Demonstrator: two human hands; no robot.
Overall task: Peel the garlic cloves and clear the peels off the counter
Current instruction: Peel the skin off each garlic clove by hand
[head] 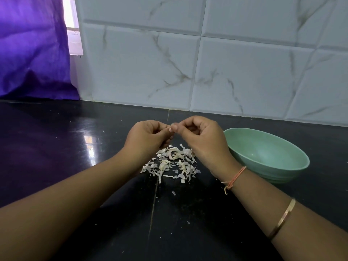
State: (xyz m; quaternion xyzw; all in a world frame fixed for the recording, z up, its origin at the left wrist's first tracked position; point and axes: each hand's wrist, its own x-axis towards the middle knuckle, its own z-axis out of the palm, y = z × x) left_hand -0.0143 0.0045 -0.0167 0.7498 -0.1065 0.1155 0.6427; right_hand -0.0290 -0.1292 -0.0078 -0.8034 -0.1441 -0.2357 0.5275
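My left hand and my right hand meet above the black counter, fingers curled. Between their fingertips they pinch a small garlic clove, almost wholly hidden by the fingers. Directly below the hands lies a pile of pale garlic peels, spread over the counter. A few stray flakes lie nearer to me. A green bowl stands just to the right of my right hand; the visible part of its inside shows nothing in it.
A white marble-patterned tiled wall rises behind the counter. A purple curtain hangs at the back left beside a bright window. A thread band and a metal bangle sit on my right forearm.
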